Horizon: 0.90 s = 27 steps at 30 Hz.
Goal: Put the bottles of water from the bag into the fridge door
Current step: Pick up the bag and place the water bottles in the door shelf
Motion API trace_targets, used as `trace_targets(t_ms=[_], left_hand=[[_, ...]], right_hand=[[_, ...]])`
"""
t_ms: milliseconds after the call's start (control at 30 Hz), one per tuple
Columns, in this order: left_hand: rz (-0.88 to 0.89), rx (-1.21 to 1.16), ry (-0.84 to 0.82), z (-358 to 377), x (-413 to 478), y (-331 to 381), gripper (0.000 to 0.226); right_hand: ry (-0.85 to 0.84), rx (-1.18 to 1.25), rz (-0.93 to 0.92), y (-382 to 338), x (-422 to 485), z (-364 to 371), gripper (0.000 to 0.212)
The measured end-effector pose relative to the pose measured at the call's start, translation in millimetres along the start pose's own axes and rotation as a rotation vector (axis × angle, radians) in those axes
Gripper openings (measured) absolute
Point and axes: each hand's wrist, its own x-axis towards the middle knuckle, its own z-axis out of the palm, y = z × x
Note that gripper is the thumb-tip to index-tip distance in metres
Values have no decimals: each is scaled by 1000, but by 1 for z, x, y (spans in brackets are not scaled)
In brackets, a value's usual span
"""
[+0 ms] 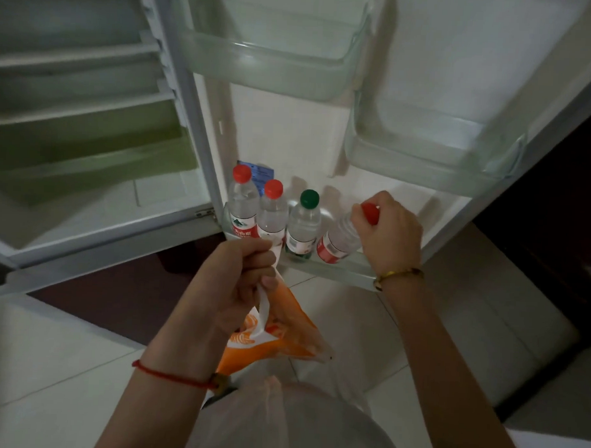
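The fridge door stands open, and its bottom shelf holds three upright water bottles: two with red caps and one with a green cap. My right hand grips the red cap end of a fourth bottle, which leans tilted at the shelf, to the right of the green-capped one. My left hand is closed around the handles of an orange and white plastic bag hanging below it, in front of the shelf.
Two clear door bins sit higher on the door. The fridge interior with its shelves is at the left. Pale floor tiles lie below, and a dark cabinet stands at the right.
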Motion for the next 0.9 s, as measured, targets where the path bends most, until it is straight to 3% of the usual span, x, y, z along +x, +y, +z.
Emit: trace_targets(t_ms=[333, 567, 633, 700, 800, 900], left_hand=[[6, 18, 4, 10, -5, -9, 36], [6, 12, -23, 22, -6, -18, 31], [12, 14, -18, 25, -6, -21, 32], [20, 14, -2, 28, -6, -23, 32], [31, 25, 17, 29, -7, -26, 34], [35, 17, 21, 32, -9, -28, 35]], right_hand=[[-115, -70, -53, 13, 30, 47, 35], [-188, 239, 46, 30, 25, 45, 54], [-245, 217, 109, 44, 12, 43, 46], [-523, 186, 218, 65, -7, 45, 31], [-1080, 90, 366, 86, -34, 51, 27], [-1283, -9, 352, 95, -55, 71, 30]])
